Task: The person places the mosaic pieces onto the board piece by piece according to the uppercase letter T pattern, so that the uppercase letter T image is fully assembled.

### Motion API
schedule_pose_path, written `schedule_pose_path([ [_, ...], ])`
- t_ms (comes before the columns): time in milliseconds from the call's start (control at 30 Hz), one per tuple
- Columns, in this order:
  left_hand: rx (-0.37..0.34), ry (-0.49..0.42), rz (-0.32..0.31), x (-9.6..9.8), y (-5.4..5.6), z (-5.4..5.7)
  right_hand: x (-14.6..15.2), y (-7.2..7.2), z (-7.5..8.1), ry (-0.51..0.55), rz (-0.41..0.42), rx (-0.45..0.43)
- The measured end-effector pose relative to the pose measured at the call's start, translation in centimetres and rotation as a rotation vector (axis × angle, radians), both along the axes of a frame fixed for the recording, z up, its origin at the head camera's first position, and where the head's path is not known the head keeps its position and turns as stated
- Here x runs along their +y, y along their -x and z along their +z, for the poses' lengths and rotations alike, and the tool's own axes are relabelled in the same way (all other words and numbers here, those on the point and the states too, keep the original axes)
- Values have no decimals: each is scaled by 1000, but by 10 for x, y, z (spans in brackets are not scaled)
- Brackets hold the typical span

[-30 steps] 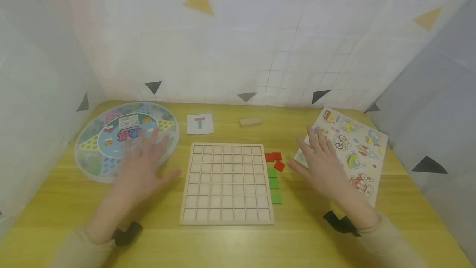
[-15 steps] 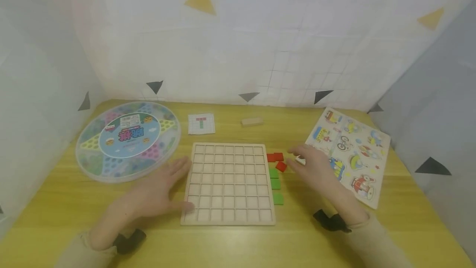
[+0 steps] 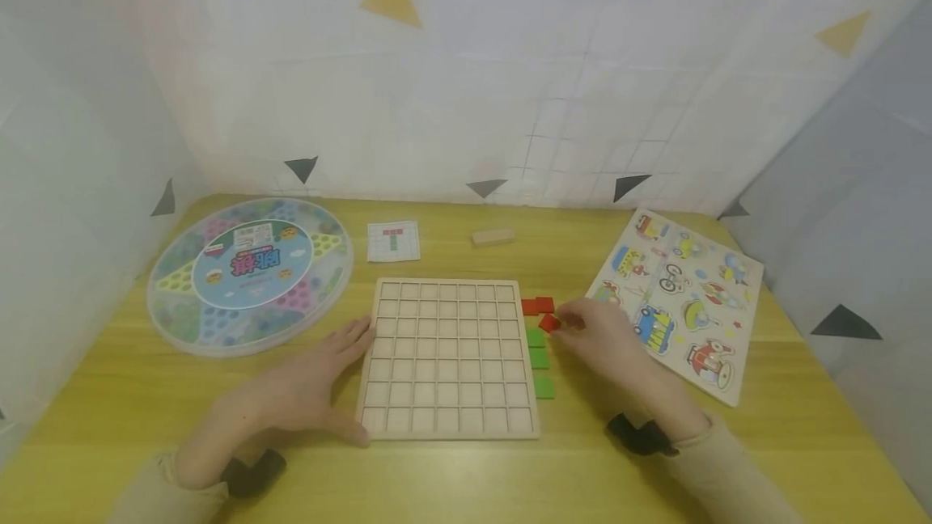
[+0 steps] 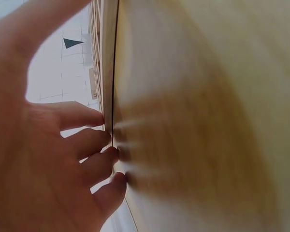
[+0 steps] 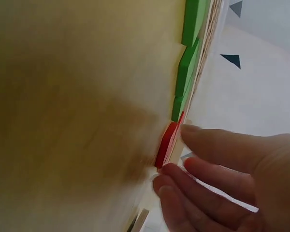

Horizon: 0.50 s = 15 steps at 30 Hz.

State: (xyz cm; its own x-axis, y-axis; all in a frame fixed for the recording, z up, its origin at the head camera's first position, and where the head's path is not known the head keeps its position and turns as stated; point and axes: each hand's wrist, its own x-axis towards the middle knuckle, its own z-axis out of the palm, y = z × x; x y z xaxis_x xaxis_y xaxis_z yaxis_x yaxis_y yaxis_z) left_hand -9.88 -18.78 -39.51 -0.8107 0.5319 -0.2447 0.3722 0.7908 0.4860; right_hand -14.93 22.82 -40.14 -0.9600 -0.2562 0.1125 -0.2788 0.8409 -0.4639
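The square wooden grid board point(image 3: 447, 358) lies flat at the middle of the table. Along its left edge rests my left hand point(image 3: 309, 386), fingers and thumb spread; in the left wrist view the fingertips point(image 4: 117, 180) meet the board's side. My right hand point(image 3: 600, 338) is at the angled red square tile point(image 3: 549, 323), pinching it at its right side between thumb and curved fingers. Two more red tiles point(image 3: 537, 306) sit just beyond it, and several green tiles point(image 3: 539, 359) line the board's right edge. The right wrist view shows the thumb point(image 5: 198, 137) beside the red tile point(image 5: 165, 145).
A round Chinese checkers board point(image 3: 251, 277) lies on the left, and a wooden picture puzzle point(image 3: 677, 306) on the right. Behind the grid board are a pattern card point(image 3: 393, 242) with a red and green T and a small wooden block point(image 3: 492, 238).
My left hand has come down from over the round board to the grid board's left edge. My right hand has moved left off the puzzle to the red tile, its fingers drawing together.
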Motion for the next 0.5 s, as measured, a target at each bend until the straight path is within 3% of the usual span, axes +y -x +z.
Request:
schedule_pose_path([
  [167,13,-9,-13,0,0,0,0,1,-3,-20,43,49],
  [500,2,-23,-8,1,0,0,0,4,-9,-25,35,98],
])
